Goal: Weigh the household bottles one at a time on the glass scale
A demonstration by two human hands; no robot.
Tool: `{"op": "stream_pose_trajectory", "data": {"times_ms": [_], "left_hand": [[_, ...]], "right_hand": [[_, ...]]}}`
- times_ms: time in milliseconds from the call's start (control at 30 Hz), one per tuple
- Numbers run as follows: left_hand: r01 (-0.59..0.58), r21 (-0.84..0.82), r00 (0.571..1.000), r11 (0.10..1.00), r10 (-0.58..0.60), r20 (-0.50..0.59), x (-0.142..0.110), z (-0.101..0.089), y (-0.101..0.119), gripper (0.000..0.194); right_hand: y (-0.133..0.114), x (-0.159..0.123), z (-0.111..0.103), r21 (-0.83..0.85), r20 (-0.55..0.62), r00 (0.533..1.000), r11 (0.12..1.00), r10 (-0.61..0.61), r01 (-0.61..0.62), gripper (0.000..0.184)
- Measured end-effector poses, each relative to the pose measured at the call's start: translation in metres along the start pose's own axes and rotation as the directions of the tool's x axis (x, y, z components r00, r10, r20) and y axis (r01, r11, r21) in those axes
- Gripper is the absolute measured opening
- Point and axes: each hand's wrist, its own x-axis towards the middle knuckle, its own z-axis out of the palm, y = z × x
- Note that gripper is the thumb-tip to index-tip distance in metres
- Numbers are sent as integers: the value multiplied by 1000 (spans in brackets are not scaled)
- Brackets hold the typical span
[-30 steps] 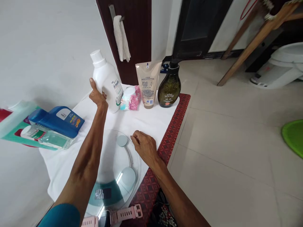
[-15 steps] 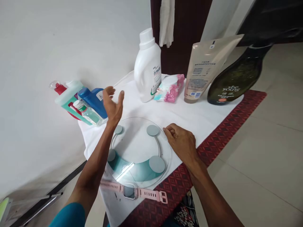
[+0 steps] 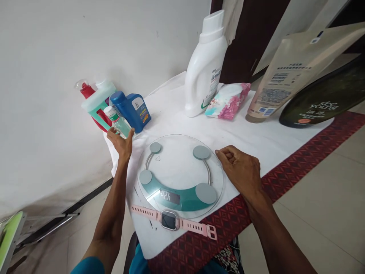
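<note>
My left hand (image 3: 121,142) reaches to the left end of the white cloth (image 3: 176,125) and closes its thumb and fingers around a small clear bottle with a white cap (image 3: 115,121). That bottle lies against a blue bottle (image 3: 131,110) and a teal bottle (image 3: 97,104). My right hand (image 3: 241,169) rests with curled fingers on the cloth at the right rim of a round glass scale (image 3: 179,175). The scale's display is lit.
A pink smartwatch (image 3: 171,220) lies in front of the scale. Behind it stand a white detergent bottle (image 3: 205,68), a pink tissue pack (image 3: 228,101), a beige pouch (image 3: 291,68) and a dark green bottle (image 3: 322,101). A red patterned mat (image 3: 285,179) lies under the cloth.
My left hand let go of the white detergent bottle, swung left and down, and now grips the small clear bottle. The view shifted left and closer. My right hand stayed beside the scale.
</note>
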Motion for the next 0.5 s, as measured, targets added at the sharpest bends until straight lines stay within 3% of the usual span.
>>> {"op": "stream_pose_trajectory", "data": {"times_ms": [133, 333, 500], "left_hand": [[73, 50, 997, 996, -72, -29, 13, 14, -4, 85], [118, 103, 992, 988, -113, -59, 30, 25, -3, 70], [113, -2, 989, 994, -112, -98, 21, 10, -3, 75]], "right_hand": [[-3, 0, -2, 18, 11, 999, 999, 48, -49, 29], [-6, 2, -2, 32, 1, 998, 997, 69, -69, 27], [-6, 2, 0, 27, -31, 997, 997, 69, -69, 25]]}}
